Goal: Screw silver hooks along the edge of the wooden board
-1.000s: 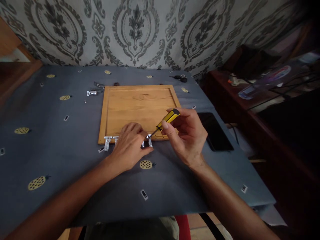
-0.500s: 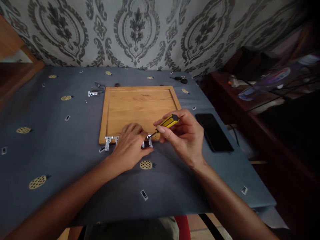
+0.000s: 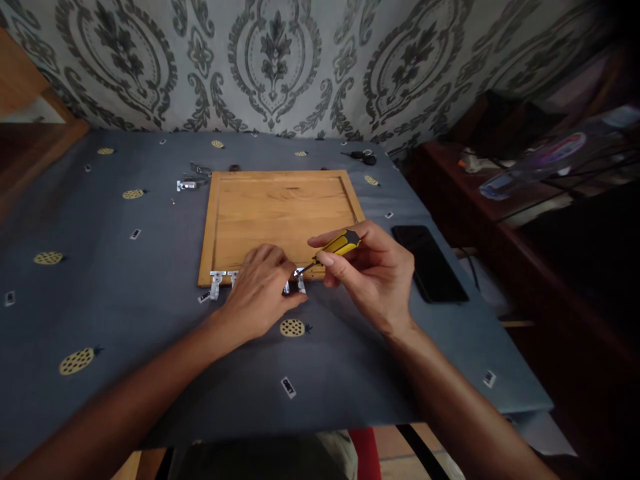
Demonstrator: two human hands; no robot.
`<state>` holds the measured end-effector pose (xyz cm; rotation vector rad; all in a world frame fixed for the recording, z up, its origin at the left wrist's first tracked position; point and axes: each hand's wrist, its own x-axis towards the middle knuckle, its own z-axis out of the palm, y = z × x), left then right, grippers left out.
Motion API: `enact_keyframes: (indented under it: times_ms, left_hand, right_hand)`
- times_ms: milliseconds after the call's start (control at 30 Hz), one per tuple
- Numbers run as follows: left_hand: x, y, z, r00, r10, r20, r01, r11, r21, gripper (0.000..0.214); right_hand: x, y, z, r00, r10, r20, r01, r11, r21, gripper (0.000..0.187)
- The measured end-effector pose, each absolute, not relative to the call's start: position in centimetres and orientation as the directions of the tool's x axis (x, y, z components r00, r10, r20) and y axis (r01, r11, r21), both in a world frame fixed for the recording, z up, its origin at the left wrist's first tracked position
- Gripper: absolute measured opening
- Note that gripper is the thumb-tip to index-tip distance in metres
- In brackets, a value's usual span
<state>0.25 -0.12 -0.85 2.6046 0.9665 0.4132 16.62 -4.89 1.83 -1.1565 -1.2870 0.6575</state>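
A wooden panel with a raised frame lies flat on the cloth-covered table. Along its near edge sit metal hinges, one a silver hinge at the left corner. My left hand rests over that edge, its fingers and thumb closed around another silver hinge, partly hidden by the fingers. In my right hand is a yellow and black screwdriver, pinched by the handle and tilted. Its tip points down to the left and meets the hinge my left hand holds; the screw there is too small to make out.
A loose hinge and a small screw lie left of the panel. Behind it on the right are keys. A black phone lies right of my right hand. A plastic bottle is at the far right, and patterned fabric hangs behind the table.
My right hand has shifted slightly right, turning a little with the screwdriver. The tip stays at the hinge, and my left hand keeps its place.
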Motion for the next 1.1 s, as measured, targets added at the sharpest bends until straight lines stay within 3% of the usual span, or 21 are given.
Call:
enact_keyframes:
  times_ms: [233,333,1100]
  left_hand:
    - [0.22,-0.07,-0.73,0.731,0.666,0.147,0.586,-0.723,0.366,0.024]
    - [0.23,-0.04,-0.75,0.733,0.663,0.15,0.581,-0.726,0.368,0.022]
    - [0.22,0.03,-0.99,0.737,0.662,0.138,0.586,-0.727,0.359,0.031]
  right_hand:
    - [16.84,-4.84,2.05,0.174,0.905,0.388,0.201,0.353,-0.914,0.032]
    - [16.93,-4.92,2.01,0.146,0.909,0.391,0.216,0.356,-0.909,0.026]
    - [16.84,-4.87,2.0,0.199,0.887,0.417,0.212,0.377,-0.902,0.026]
